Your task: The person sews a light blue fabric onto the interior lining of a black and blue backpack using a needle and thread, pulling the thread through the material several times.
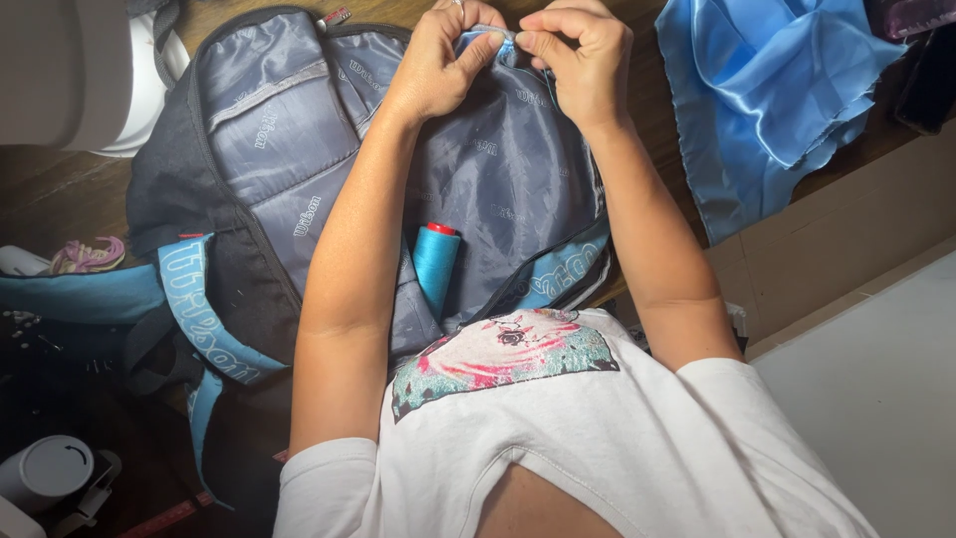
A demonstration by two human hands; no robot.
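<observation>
An open backpack (269, 149) with grey lining and blue trim lies spread on a wooden table in front of me. My left hand (438, 60) and my right hand (578, 55) are both pinched on the blue top edge of the backpack lining (498, 40) at the far side, fingertips almost touching. A blue thread spool (436, 264) with a red cap lies inside the bag between my forearms, near my chest.
Folded shiny blue fabric (767, 90) lies at the upper right on the table. A white sewing machine (70, 70) stands at the upper left. A blue strap (199, 309) hangs at the left, with a white round container (45, 470) below it and a pink thread tangle (85, 256).
</observation>
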